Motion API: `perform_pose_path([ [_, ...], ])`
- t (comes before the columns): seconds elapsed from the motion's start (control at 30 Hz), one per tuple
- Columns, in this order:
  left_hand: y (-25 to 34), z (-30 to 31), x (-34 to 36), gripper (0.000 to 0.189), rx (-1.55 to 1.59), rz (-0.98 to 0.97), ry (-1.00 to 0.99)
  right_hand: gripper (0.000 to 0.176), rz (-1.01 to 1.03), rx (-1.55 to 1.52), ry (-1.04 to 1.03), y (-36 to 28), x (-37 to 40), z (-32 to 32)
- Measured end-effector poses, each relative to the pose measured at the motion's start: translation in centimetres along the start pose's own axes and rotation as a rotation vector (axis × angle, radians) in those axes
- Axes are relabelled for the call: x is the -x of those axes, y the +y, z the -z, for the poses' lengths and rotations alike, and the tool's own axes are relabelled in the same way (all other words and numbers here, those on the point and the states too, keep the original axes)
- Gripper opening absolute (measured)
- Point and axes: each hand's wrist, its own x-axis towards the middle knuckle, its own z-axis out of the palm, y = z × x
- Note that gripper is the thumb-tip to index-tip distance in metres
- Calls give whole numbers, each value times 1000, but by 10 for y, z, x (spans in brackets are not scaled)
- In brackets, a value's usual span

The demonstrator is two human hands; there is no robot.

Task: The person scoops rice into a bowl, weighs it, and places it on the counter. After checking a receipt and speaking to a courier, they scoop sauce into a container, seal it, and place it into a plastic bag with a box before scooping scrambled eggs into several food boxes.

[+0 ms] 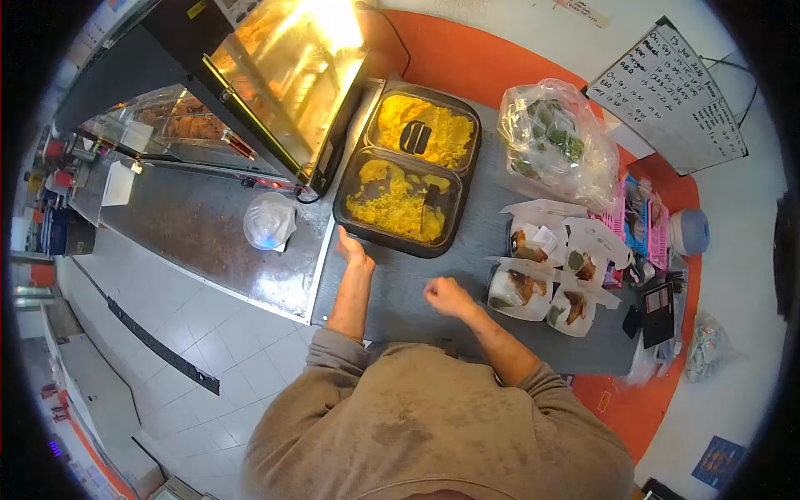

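A black food container (398, 243) with a clear lid and two compartments holds yellow food, perhaps rice, at the middle of the counter. My left hand (354, 252) is at its near left corner, fingers stretched out along the edge and apparently touching it. Over the grey counter, nearer to me, my right hand (448, 297) is curled closed; what it holds, if anything, is hidden. To its right stand open paper food boxes (522, 293) with browned pieces and green leaves inside. The container's black lid handle (415, 137) lies over the far compartment.
A lit glass display warmer (250, 100) stands at the left. Below it a plastic-wrapped bundle (270, 222) sits on the metal counter. A clear bag of greens (550, 137), pink baskets (658, 233) and a whiteboard (671, 100) are at the right.
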Motion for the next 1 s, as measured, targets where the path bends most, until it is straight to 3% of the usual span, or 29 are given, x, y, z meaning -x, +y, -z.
perform_pose_path([
  [0.03,3,1,-12,48,94,50,-9,28,-2,-2,5,-2,-9,-3],
  [0.1,6,3,-30,55,76,161,-85,27,-81,0,332,9,-34,-9],
  [0.17,-3,8,-43,56,-58,268,-102,27,-130,-27,332,28,-45,-16],
  [0.23,-6,1,-30,51,-123,253,-9,26,-174,-79,160,26,-42,-16],
  [0.33,12,-23,23,37,-68,161,67,21,83,8,29,17,-27,-21],
  [0.37,21,-33,44,33,-57,142,82,21,78,15,35,6,-26,-18],
  [0.43,57,-60,96,27,79,214,22,19,325,66,352,-25,-21,-12],
  [0.47,71,-68,106,27,80,219,20,20,317,174,553,-41,-27,-6],
  [0.5,84,-74,113,23,128,219,-181,21,308,283,751,-55,-41,5],
  [0.57,111,-94,128,19,188,213,-478,26,72,459,880,-71,-74,24],
  [0.6,124,-109,133,19,200,209,-577,26,70,457,879,-73,-89,33],
  [0.67,139,-133,135,19,217,225,-649,28,-134,634,707,-71,-114,48],
  [0.77,165,-167,142,22,245,241,-739,29,-219,463,626,-62,-134,53],
  [0.83,177,-184,142,26,254,249,-746,25,-186,465,657,-65,-128,66],
  [0.9,188,-203,136,28,286,248,-844,19,-63,63,761,-65,-130,84],
  [0.93,196,-214,139,29,294,256,-865,16,169,75,849,-65,-134,98],
  [1.0,205,-235,138,26,270,251,-898,15,221,25,870,-77,-148,138],
])
